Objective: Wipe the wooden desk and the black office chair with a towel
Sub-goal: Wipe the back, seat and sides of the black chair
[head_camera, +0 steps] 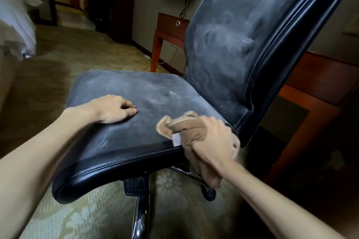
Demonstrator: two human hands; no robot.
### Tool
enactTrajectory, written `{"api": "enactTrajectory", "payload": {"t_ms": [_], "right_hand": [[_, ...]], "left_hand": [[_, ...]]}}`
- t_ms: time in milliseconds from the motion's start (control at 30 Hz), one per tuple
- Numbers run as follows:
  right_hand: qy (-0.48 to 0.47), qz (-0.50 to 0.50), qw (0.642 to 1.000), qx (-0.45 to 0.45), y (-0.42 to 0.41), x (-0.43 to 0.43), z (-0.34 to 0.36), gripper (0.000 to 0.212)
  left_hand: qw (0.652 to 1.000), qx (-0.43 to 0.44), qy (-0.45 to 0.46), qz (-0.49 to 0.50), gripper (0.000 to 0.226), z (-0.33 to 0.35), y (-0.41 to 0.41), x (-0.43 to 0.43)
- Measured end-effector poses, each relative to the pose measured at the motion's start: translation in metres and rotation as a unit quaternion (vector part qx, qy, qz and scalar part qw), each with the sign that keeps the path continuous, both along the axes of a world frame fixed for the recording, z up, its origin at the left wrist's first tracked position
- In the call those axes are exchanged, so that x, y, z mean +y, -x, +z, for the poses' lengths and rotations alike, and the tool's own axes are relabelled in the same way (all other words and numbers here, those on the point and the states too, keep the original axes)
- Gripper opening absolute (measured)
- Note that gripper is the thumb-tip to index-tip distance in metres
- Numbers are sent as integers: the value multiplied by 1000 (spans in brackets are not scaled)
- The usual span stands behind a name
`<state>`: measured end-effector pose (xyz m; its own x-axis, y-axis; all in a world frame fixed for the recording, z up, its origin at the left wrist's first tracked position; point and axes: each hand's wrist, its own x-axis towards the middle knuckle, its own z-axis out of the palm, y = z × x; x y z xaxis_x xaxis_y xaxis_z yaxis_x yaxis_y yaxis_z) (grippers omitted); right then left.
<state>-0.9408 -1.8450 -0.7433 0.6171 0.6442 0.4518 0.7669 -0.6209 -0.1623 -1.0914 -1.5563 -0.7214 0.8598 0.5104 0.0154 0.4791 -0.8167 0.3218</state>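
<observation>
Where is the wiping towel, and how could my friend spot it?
Find the big black office chair. At the right edge of its dusty seat, the right hand grips a crumpled towel. It is the only tan, soft thing there, with a small white tag.

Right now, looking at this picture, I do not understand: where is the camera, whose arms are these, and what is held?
There is no machine. One camera, worn on a person's head, looks forward and down, so both bare arms are that person's own. The left hand rests on the dusty seat of the black office chair, holding nothing. The right hand has its grip closed round a tan towel, bunched at the seat's right edge. Pale dust smears cover seat and backrest. A wooden desk stands behind the chair; patterned carpet lies below.
</observation>
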Motion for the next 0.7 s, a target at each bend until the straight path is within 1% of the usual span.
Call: {"api": "enactTrajectory", "payload": {"t_ms": [133,200,267,333,433,500,600,633,667,700], "right_hand": [[-40,103,994,10,56,21,-3,25],[-37,166,985,27,75,28,-2,30],[-25,210,976,51,77,30,6,33],[-26,196,980,20,62,23,19,37],[-45,101,990,-83,13,-2,40,39],[-38,58,992,-109,-19,-19,52,48],[36,29,996,-81,-46,-28,48,53],[55,26,997,-43,-50,-29,41,54],[54,30,998,9,-51,-30,32,55],[31,38,997,58,-52,-31,24,57]], "left_hand": [[1000,12,-2,0,49,-2,-1,3],[1000,11,4,-5,51,-2,1,4],[1000,3,24,-9,52,-1,5,4],[999,0,45,-12,55,0,10,4],[998,1,56,-4,61,1,15,5],[998,-6,62,9,62,3,19,5],[995,-48,82,21,59,4,28,7],[992,-74,99,18,62,4,32,9],[988,-101,115,21,64,3,37,11],[983,-129,126,33,64,0,43,15]]}}
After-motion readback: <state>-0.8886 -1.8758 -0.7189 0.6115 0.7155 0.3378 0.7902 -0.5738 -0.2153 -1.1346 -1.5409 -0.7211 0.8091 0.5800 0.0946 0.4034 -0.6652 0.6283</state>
